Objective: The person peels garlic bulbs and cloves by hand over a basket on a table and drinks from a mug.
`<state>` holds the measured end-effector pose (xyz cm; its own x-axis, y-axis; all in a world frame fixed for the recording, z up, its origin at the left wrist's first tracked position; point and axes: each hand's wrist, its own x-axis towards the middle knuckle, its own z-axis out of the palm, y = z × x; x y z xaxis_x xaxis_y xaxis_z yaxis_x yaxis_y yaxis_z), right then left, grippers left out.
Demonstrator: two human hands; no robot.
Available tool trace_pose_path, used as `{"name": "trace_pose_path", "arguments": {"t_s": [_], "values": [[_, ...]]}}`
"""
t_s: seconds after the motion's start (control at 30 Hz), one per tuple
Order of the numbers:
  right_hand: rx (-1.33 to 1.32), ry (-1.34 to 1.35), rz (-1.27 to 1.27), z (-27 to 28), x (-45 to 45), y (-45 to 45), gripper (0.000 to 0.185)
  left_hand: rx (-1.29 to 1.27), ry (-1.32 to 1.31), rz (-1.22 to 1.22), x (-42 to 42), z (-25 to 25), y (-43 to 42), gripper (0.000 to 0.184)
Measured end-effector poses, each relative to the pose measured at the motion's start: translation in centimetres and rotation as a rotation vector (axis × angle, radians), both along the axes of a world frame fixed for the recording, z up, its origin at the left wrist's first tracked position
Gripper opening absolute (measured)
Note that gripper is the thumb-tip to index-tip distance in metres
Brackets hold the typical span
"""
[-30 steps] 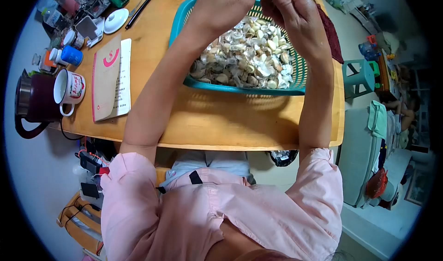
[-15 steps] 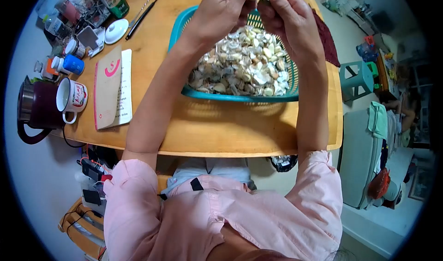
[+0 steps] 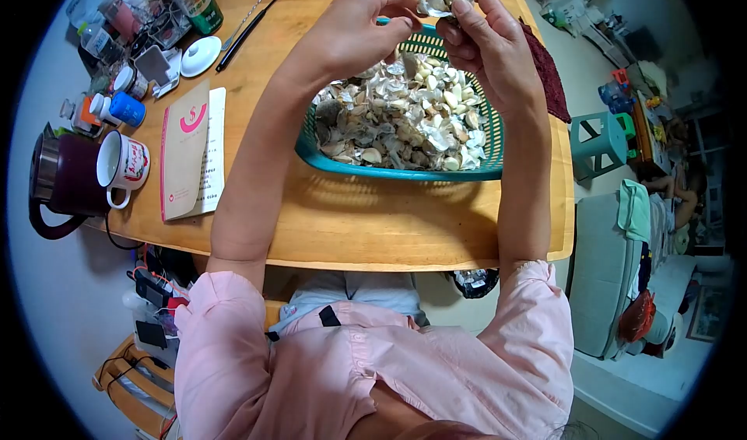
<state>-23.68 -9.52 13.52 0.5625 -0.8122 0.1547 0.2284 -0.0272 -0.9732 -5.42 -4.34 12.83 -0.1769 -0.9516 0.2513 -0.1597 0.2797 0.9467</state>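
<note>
My right hand (image 3: 486, 39) is closed round a partly peeled garlic bulb (image 3: 445, 1) above the far edge of a teal basket (image 3: 405, 175). Just left of the bulb, my left hand (image 3: 366, 31) has its fingers curled, thumb and forefinger near the papery skin; whether it pinches anything is too small to tell. Loose garlic cloves and skins (image 3: 405, 121) fill much of the basket below both hands.
On the table's left stand an enamel mug (image 3: 123, 164), a dark kettle (image 3: 66, 171), a booklet (image 3: 185, 156), a white lid (image 3: 201, 56) and several bottles and jars. A dark red cloth (image 3: 546, 74) lies at the right edge, near a green stool (image 3: 599, 144).
The garlic bulb has come into fuller view in my right hand. My left hand has moved slightly away from it to the left. The basket and table appear lower in the view.
</note>
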Motion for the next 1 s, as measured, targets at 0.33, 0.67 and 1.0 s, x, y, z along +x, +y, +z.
{"name": "trace_pose_path", "arguments": {"t_s": [0.33,0.67,1.0], "values": [[-0.198,0.141,-0.047,0.4,1.3,2.1,0.028,-0.294,-0.165,0.193,-1.5,-1.4,-1.2,0.044],[-0.109,-0.026,-0.076,0.4,1.2,2.6,0.027,-0.376,-0.113,0.340,-2.7,-1.1,-0.2,0.042],[-0.136,-0.005,-0.024,0.0,1.3,2.1,0.023,-0.247,0.125,0.068,-1.4,-2.7,-2.3,0.044]]}}
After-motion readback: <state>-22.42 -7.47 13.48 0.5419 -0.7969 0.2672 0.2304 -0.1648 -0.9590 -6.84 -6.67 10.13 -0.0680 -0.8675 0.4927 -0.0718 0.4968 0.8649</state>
